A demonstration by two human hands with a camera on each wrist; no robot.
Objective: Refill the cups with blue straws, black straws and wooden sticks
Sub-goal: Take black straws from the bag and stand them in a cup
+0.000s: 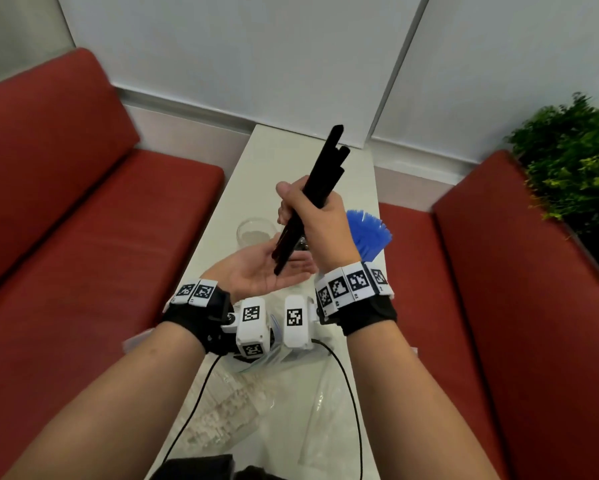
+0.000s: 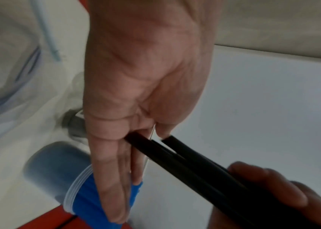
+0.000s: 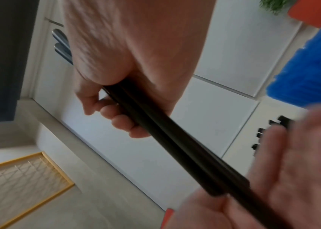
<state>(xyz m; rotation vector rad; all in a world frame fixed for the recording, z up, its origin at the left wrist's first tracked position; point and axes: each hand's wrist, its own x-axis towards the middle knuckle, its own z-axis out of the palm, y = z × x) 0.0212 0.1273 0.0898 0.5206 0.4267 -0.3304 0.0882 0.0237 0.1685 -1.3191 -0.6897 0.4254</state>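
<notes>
Right hand point(image 1: 313, 216): curled around a bundle of black straws point(image 1: 320, 174), gripping them mid-length and holding them tilted, top ends up and away from the person.
Left hand point(image 1: 263, 277): palm up, fingers straight and relaxed, just under the bundle; the lower straw ends touch or nearly touch the palm.
Straw ends: uneven at the top in the head view, some standing higher than others; the left wrist view shows the lower tips staggered too.
Step in hand, as I judge it: squaring the bundle against the flat palm before dropping it into a cup.
How to do it well: slacken the right-hand grip a little so the straws can slide, tap the ends on the palm until they are level, then tighten again; keep the bundle closer to upright so none slip out sideways.
Blue straws point(image 1: 369, 233): already fanned out in a clear plastic cup point(image 2: 73, 193) on the white bench point(image 1: 326, 403), beside the right wrist.
Empty clear cup point(image 1: 254, 232): on the bench beyond the left hand, a likely target for the black straws.
Clear plastic bags point(image 1: 256, 393): crumpled on the bench below the wrists.
Wooden sticks: I cannot pick them out.
Risk: a loose straw could fall to the red benches seating either side.
</notes>
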